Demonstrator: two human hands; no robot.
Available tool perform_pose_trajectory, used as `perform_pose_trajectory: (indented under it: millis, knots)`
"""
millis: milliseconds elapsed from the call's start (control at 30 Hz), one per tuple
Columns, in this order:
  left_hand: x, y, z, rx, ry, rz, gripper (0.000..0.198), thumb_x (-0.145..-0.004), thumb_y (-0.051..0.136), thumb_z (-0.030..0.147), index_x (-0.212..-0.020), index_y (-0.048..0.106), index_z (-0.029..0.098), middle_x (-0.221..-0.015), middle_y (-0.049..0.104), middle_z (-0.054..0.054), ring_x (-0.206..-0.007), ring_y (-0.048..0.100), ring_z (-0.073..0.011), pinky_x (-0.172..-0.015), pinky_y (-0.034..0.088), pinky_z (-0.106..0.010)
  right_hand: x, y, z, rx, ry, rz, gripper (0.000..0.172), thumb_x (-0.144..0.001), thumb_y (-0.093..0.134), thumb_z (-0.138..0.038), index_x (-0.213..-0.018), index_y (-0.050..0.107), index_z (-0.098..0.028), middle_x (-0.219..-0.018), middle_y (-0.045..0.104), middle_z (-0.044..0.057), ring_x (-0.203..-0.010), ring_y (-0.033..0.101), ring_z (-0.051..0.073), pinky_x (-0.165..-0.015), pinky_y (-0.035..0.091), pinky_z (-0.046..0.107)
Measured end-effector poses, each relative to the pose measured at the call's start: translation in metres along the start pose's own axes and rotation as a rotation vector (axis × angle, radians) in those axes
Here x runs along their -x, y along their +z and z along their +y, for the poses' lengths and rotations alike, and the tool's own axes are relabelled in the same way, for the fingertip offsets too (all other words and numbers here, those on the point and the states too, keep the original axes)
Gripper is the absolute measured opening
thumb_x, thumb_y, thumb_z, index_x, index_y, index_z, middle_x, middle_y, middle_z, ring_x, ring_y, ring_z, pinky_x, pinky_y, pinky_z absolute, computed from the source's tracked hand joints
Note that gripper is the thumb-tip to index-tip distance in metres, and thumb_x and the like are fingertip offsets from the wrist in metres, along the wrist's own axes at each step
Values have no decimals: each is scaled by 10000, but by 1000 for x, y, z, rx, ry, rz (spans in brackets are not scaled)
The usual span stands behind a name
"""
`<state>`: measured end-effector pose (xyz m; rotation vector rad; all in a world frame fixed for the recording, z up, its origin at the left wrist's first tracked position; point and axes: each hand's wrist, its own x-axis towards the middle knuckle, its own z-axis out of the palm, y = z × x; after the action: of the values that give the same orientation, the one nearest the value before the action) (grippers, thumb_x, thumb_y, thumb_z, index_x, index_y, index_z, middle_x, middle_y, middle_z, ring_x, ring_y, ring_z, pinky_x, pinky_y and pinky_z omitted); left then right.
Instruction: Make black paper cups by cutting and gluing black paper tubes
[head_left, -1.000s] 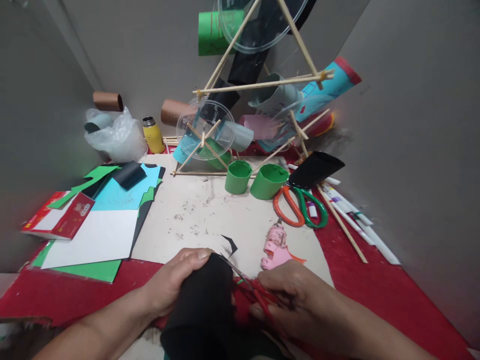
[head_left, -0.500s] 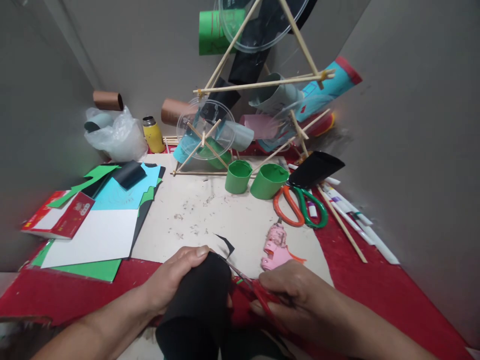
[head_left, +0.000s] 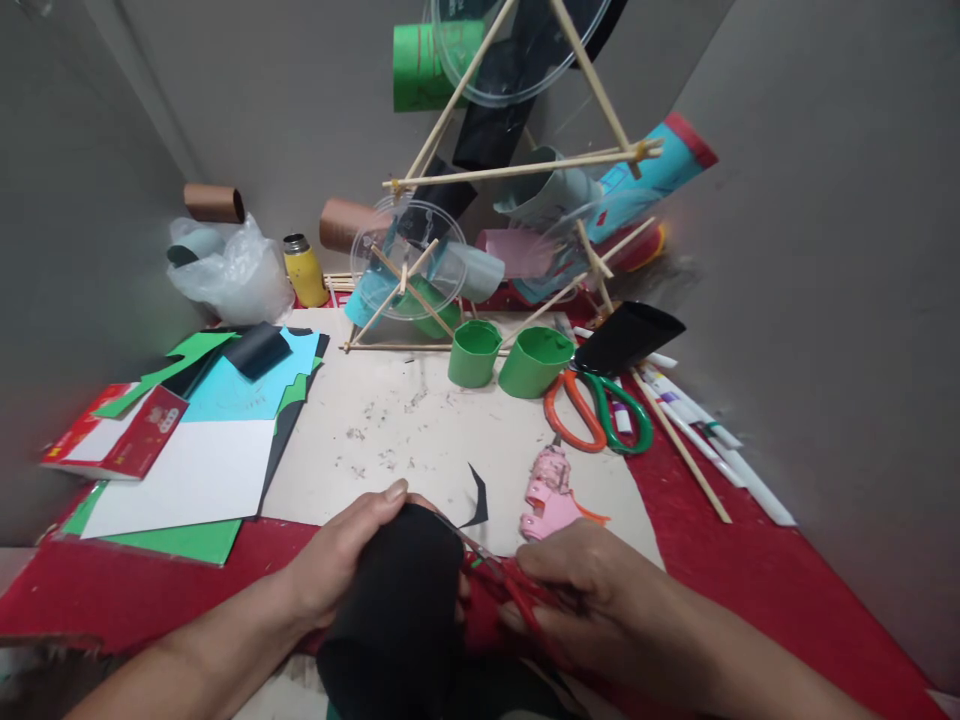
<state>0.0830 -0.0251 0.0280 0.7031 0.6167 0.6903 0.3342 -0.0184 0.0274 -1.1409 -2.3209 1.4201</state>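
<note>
My left hand [head_left: 360,540] is closed around a black paper tube [head_left: 397,600], thumb on its upper rim and fingers behind it. In my right hand [head_left: 577,580] is a pair of scissors with red handles [head_left: 529,600]. Their blades lie at the tube's far right rim, where a thin strip of black paper [head_left: 478,498] curls up from the edge. Just beyond my right hand lies a pink glue gun [head_left: 550,495]. The lower part of the tube blends into dark shapes beneath it.
A stick frame [head_left: 525,170] with clear plastic lids and paper tubes stands at the back. Two green paper cups [head_left: 476,355], larger scissors [head_left: 600,412] and markers [head_left: 712,440] lie right of centre. Paper sheets [head_left: 217,470], a red box [head_left: 124,435] and a yellow bottle [head_left: 305,272] are left.
The curling black strip has shifted right and stands more upright at the rim. The tube has turned slightly, its near opening less visible. Both hands keep their holds.
</note>
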Motion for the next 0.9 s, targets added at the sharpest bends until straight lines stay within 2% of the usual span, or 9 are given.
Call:
perform_pose_trajectory:
  millis: [100, 167, 367, 500, 700, 900]
  knots:
    - [-3, 0, 0, 164, -22, 13, 505, -940, 474, 565, -970, 699, 115, -964, 761, -192, -843, 747, -269, -690, 552, -296, -1, -1, -1, -1, -52, 3, 369, -924, 559, -311, -631, 374, -185, -569, 306, -72, -519, 268, 78, -465, 195, 213]
    - [-3, 2, 3, 197, -9, -10, 464, -918, 526, 543, -971, 696, 115, -980, 758, -185, -852, 745, -266, -684, 550, -286, -1, -1, -1, -5, -83, 13, 378, -944, 539, -319, -636, 367, -187, -578, 297, -70, -521, 265, 78, -465, 197, 208]
    - [0, 7, 12, -6, 100, 87, 353, -919, 546, 441, -948, 690, 120, -800, 758, -150, -662, 709, -222, -635, 531, -295, -1, -3, 0, 25, -93, 32, 365, -942, 541, -267, -638, 356, -187, -583, 307, -67, -524, 274, 75, -473, 205, 209]
    - [0, 7, 12, -142, 125, 147, 403, -901, 574, 490, -904, 715, 112, -752, 752, -135, -690, 701, -216, -675, 523, -286, -1, -2, -1, 27, -96, 22, 344, -919, 570, -255, -640, 382, -184, -577, 333, -70, -522, 287, 73, -481, 217, 207]
    - [-1, 11, 12, -188, 90, 150, 425, -895, 567, 522, -881, 719, 125, -825, 762, -130, -736, 697, -220, -720, 518, -306, -1, -1, -5, 2, -1, -15, 272, -893, 568, -290, -663, 470, -183, -580, 389, -61, -534, 321, 84, -486, 233, 212]
    - [-1, 12, 13, -197, 112, 120, 437, -908, 548, 514, -889, 728, 117, -827, 758, -131, -732, 687, -212, -717, 508, -301, -2, -2, -5, 29, -67, 16, 340, -916, 551, -282, -631, 393, -183, -563, 335, -70, -516, 280, 77, -478, 205, 214]
